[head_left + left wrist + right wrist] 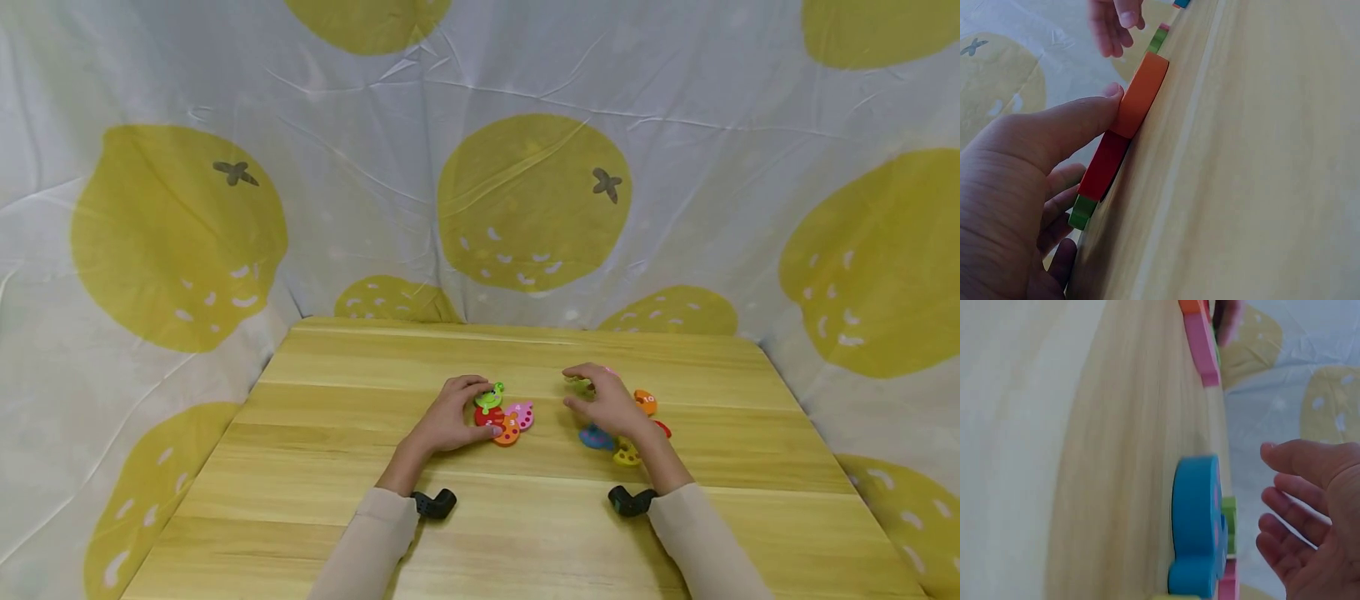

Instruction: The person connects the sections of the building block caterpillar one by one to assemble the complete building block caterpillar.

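Four joined number puzzle pieces form the front of a caterpillar: a green smiling head point(489, 401), a red piece point(487, 416) marked 2, an orange piece point(507, 432) marked 3 and a pink piece point(524, 414) marked 4. My left hand point(447, 418) holds this section from its left side, thumb against the orange piece and fingers around the head. My right hand point(609, 408) hovers over loose pieces with relaxed, spread fingers and nothing between them. Beneath and beside it lie a blue piece point(1192, 515), a green piece point(1230, 526) and a pink piece point(1229, 582), partly covered in the head view.
Right of the right hand lie an orange piece point(646, 402) marked 10 and a red piece point(663, 428), part hidden by the wrist. A yellow piece point(626, 452) sits nearer me. The wooden table point(525, 533) ends at a lemon-print cloth point(540, 308) behind.
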Motion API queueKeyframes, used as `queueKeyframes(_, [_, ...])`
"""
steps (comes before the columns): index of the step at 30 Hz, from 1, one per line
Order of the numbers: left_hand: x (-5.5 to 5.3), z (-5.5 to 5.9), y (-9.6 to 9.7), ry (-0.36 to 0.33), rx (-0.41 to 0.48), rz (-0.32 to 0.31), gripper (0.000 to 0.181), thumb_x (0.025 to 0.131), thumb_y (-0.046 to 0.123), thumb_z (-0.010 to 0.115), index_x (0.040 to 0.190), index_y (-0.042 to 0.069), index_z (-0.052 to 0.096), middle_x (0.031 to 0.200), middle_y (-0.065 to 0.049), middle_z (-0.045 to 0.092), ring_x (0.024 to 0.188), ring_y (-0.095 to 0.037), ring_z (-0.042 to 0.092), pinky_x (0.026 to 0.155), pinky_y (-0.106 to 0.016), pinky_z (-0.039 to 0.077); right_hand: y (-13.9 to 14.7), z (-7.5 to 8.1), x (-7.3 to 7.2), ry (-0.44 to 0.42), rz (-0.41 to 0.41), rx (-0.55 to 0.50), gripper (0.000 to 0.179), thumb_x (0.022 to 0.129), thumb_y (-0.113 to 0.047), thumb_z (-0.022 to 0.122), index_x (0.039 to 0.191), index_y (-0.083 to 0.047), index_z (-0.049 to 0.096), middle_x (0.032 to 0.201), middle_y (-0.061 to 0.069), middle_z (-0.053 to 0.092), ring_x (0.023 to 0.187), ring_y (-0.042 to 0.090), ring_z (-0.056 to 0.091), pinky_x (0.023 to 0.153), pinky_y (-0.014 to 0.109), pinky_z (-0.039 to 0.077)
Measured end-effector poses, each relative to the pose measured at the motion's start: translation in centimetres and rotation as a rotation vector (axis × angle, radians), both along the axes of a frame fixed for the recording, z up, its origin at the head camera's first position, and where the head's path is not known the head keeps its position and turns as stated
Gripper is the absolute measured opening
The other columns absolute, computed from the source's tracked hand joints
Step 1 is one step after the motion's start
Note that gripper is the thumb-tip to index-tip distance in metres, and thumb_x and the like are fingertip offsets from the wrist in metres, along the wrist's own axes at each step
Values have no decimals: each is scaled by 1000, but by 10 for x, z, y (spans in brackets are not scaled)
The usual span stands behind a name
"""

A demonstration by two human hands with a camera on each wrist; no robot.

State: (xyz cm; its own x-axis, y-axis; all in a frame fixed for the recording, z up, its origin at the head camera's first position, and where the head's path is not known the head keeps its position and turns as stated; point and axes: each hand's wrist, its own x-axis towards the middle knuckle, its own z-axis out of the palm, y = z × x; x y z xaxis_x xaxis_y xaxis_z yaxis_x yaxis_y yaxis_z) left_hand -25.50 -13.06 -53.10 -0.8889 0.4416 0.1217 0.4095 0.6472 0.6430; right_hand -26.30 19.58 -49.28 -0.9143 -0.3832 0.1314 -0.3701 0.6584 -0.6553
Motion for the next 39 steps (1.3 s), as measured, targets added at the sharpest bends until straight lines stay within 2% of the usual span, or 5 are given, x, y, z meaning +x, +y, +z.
queueKeyframes(6, [1,-1,0,2,-7,-5,80,81,54,82,149,19,56,155,-3,46,147,-27,35,121,-52,36,13,-2,-11,6,-65,81,52,94,-19,76,141,-4,60,142,19,58,96,30,55,82,43,47])
queueKeyframes(12, [2,-3,1,9,-8,-20,79,82,55,81,149,19,56,154,-3,45,147,-27,35,120,-53,37,20,-7,-18,-6,-82,154,56,92,-21,76,143,-3,59,146,19,55,130,39,46,101,55,47])
queueKeyframes(19, [2,-1,2,4,1,-25,81,82,55,81,150,18,55,156,-4,44,147,-28,34,121,-54,35,22,-11,-22,9,-66,198,51,93,-17,75,140,0,61,141,23,60,131,44,48,108,61,44])
queueKeyframes(27, [2,-1,1,14,0,-54,88,85,57,77,157,16,46,164,2,38,153,-28,29,122,-58,32,20,-11,-21,35,-83,181,48,92,-20,77,135,-2,65,118,17,67,111,34,53,90,50,47])
queueKeyframes(39, [0,1,0,3,-14,-37,80,84,51,81,152,20,53,159,3,45,151,-24,34,123,-52,33,3,-2,-4,9,-20,19,45,96,-20,75,136,-4,64,128,15,68,112,33,65,92,50,56])
